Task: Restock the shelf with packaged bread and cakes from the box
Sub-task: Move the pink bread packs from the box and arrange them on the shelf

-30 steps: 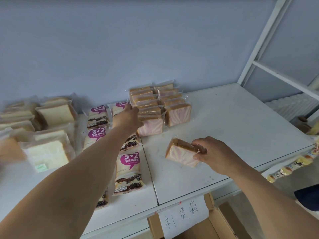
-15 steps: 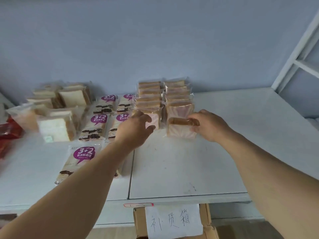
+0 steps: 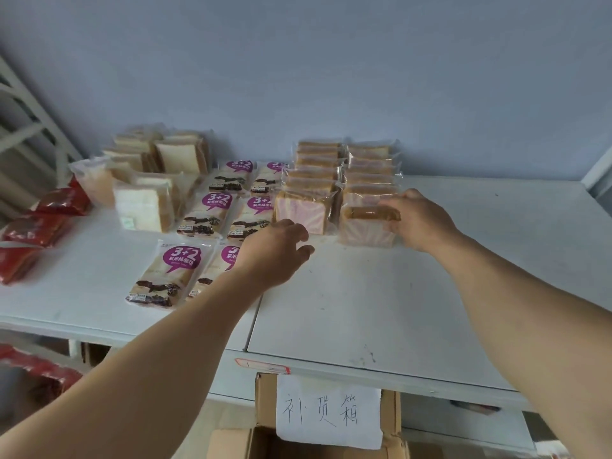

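While the right hand [image 3: 419, 221] is closed over the top and right end of a pink-swirled cake packet [image 3: 367, 226], that packet is set upright on the white shelf [image 3: 364, 309] at the front of the right-hand column of like packets [image 3: 369, 175], touching or nearly touching the one behind it. Its long axis is seen to run left to right across the shelf, parallel to the rows behind, with the browned crust uppermost and the marbled face turned toward the camera. The left hand [image 3: 276, 251] is held empty, its fingers loosely spread and curled, just above the shelf and a little in front of the left-hand column's front packet [image 3: 303, 212], which it does not touch. The held packet therefore lies directly under the right hand, which is clearly the nearer; from the left hand it lies to the right and slightly farther back. The packet appears already seated, so release is judged to be the coming move, with a slight push backward perhaps needed to square it against the row. Purple-labelled bread packets [image 3: 180, 263] lie flat just left of the left hand. The cardboard box [image 3: 265, 442], bearing a handwritten paper label [image 3: 328, 414], is seen below the shelf's front edge, nearer both hands' return path.
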